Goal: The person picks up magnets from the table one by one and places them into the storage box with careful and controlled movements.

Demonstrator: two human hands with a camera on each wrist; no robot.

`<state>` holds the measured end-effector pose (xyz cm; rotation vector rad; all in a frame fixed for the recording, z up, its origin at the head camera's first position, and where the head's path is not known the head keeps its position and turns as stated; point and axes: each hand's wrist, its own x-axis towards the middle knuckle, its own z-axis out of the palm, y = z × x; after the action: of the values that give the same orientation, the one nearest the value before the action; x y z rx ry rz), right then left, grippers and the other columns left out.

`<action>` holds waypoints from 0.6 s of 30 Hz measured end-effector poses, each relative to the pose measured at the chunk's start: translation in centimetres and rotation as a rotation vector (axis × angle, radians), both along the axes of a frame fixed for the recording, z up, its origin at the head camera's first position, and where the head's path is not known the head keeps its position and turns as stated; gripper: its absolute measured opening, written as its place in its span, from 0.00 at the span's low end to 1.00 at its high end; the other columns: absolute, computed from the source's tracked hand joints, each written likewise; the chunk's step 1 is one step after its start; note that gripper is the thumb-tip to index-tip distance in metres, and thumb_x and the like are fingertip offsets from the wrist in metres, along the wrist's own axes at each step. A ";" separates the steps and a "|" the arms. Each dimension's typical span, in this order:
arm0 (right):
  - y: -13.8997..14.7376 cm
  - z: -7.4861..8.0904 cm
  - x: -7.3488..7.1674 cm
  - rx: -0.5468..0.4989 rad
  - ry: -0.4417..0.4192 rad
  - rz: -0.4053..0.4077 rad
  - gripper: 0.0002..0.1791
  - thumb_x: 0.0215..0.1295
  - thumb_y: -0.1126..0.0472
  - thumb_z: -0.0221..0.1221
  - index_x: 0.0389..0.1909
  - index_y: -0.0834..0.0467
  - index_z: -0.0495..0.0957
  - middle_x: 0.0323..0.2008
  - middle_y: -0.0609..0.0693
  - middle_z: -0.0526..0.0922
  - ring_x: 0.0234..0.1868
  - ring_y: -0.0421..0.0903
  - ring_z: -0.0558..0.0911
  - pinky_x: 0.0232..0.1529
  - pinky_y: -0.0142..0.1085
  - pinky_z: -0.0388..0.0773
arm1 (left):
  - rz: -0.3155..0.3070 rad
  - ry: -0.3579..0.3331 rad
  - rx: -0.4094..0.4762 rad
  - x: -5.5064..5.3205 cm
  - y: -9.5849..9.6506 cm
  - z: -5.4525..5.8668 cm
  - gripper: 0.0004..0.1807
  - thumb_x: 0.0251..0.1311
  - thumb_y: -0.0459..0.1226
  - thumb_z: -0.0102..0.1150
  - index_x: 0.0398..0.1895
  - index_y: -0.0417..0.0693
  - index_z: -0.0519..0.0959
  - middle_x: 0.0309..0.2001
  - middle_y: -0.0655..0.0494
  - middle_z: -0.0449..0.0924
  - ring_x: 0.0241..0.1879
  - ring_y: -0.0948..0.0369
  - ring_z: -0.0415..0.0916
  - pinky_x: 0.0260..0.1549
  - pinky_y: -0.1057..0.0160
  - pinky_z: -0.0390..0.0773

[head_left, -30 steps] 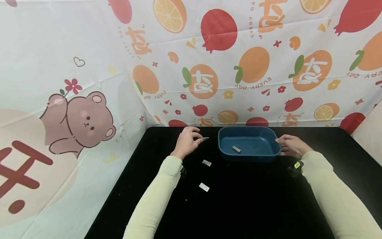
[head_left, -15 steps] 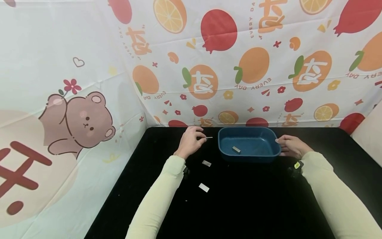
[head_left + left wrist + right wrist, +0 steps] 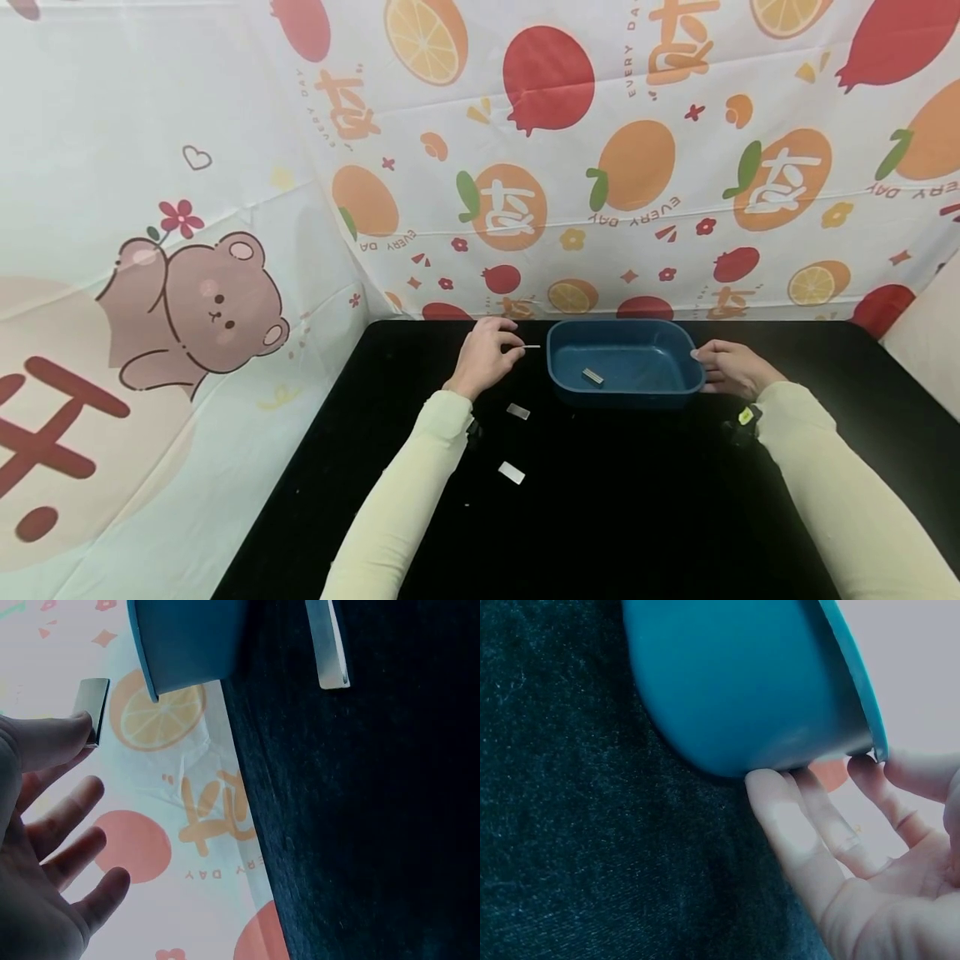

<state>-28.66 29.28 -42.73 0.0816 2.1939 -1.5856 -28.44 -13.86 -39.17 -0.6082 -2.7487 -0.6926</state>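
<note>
My left hand (image 3: 483,360) is raised near the back edge of the table, left of a blue plastic basin (image 3: 637,400). Thumb and index finger pinch a short silver strip (image 3: 90,709) that looks like a staple strip; the other fingers are spread. The strip's free end points at the basin's left side, a small gap away. At the basin's right end my right hand (image 3: 735,368) grips the rim, thumb at the lip and fingers against the outer wall (image 3: 735,690). Inside the basin lies another silver piece (image 3: 592,377), near its front left.
Two more silver strips lie on the black table (image 3: 645,508): one (image 3: 518,411) in front of my left hand, another (image 3: 512,472) closer to me. A fruit-print cloth (image 3: 555,167) hangs right behind the table, and a bear-print cloth (image 3: 217,308) covers the left side.
My left hand has shifted a little to the right with the strip, closer to the basin. My right hand and the basin have stayed in place.
</note>
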 end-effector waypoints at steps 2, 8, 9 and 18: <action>0.0 0.0 0.1 0.004 0.004 -0.002 0.16 0.76 0.50 0.50 0.50 0.59 0.73 0.36 0.43 0.84 0.39 0.41 0.84 0.46 0.38 0.85 | -0.005 -0.009 0.004 0.0 0.1 0.0 0.07 0.62 0.41 0.66 0.39 0.51 0.90 0.59 0.53 0.80 0.65 0.51 0.69 0.65 0.46 0.71; 0.0 0.1 0.1 0.002 0.006 -0.006 0.16 0.76 0.50 0.50 0.51 0.59 0.73 0.36 0.44 0.84 0.39 0.42 0.84 0.46 0.38 0.85 | -0.001 -0.007 0.005 0.0 0.4 0.2 0.07 0.62 0.41 0.66 0.39 0.51 0.90 0.59 0.53 0.80 0.65 0.51 0.69 0.65 0.46 0.71; 0.0 0.1 0.1 -0.001 0.004 -0.007 0.16 0.76 0.50 0.50 0.50 0.59 0.73 0.36 0.43 0.84 0.39 0.42 0.84 0.46 0.37 0.85 | -0.001 -0.002 0.004 -0.1 0.4 0.3 0.07 0.62 0.41 0.66 0.39 0.51 0.90 0.59 0.53 0.80 0.65 0.51 0.69 0.65 0.46 0.71; -0.2 0.0 0.1 -0.009 0.000 -0.015 0.13 0.76 0.51 0.50 0.47 0.56 0.73 0.34 0.42 0.83 0.38 0.40 0.84 0.45 0.37 0.85 | -0.007 -0.002 -0.012 -0.1 0.9 0.3 0.08 0.63 0.42 0.65 0.40 0.51 0.90 0.59 0.53 0.80 0.64 0.51 0.70 0.65 0.47 0.71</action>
<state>-28.56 29.12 -42.77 0.0959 2.1910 -1.6040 -28.55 -12.95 -38.85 -0.6197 -2.7561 -0.6790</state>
